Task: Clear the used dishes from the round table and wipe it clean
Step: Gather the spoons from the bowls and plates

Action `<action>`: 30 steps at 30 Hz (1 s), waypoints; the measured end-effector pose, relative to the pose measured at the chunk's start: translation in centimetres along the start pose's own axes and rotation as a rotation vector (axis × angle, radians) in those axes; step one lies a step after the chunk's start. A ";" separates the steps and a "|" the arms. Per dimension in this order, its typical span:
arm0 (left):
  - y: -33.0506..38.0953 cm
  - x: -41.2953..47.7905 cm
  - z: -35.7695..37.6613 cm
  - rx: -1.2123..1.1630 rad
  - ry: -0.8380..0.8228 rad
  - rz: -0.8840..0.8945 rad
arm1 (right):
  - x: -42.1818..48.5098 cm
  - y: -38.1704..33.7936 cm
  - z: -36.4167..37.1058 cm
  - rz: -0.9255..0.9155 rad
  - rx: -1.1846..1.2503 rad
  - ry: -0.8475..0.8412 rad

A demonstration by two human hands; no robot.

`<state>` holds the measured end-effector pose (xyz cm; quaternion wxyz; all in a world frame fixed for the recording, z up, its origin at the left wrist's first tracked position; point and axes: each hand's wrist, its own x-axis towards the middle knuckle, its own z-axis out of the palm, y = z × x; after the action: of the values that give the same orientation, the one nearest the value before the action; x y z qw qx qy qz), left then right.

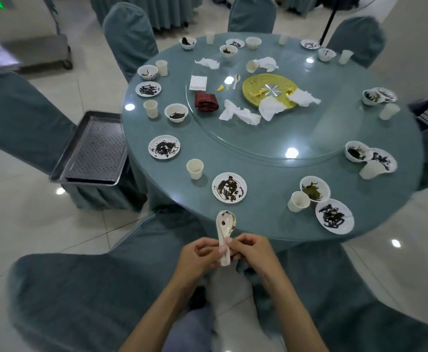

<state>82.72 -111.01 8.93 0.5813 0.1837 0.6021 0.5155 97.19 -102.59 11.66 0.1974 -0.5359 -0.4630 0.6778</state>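
Both hands working low, in front of my lap: left hand and right hand are pinching the handle of a white ceramic soup spoon between curled fingers and thumbs. Bowl end is pointing up and away, smeared with dark sauce, hanging just short of the round table edge, over a chair cover. Can't tell if it's one spoon or two nested.

Nearest on the table: a sauce-streaked plate, a paper cup, a bowl with greenish leftovers. Further in, crumpled napkins and a folded red cloth are sitting on the glass turntable. A perforated metal tray is waiting on the chair to my left.

Risk, as I'm judging it: sauce is making the handle slick, so a fingertip pinch could slip and the ceramic would be hitting tile. Tilting could be dripping sauce onto the chair cover.
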 end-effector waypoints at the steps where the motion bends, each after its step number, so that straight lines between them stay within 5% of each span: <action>1: -0.9 -1.2 -0.3 -0.005 0.006 -0.003 | -1.1 0.8 0.2 0.003 0.020 -0.014; 15: -2.5 -10.5 -7.4 -0.089 0.041 -0.054 | -7.7 6.2 8.4 -0.055 0.055 -0.138; 30: 2.5 -12.7 -32.4 -0.346 0.145 -0.019 | -7.0 4.0 36.9 -0.225 -0.244 -0.112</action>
<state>56.24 -133.62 10.80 0.5642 0.0376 0.5465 0.6177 67.01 -125.21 11.99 0.1795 -0.4621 -0.6092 0.6189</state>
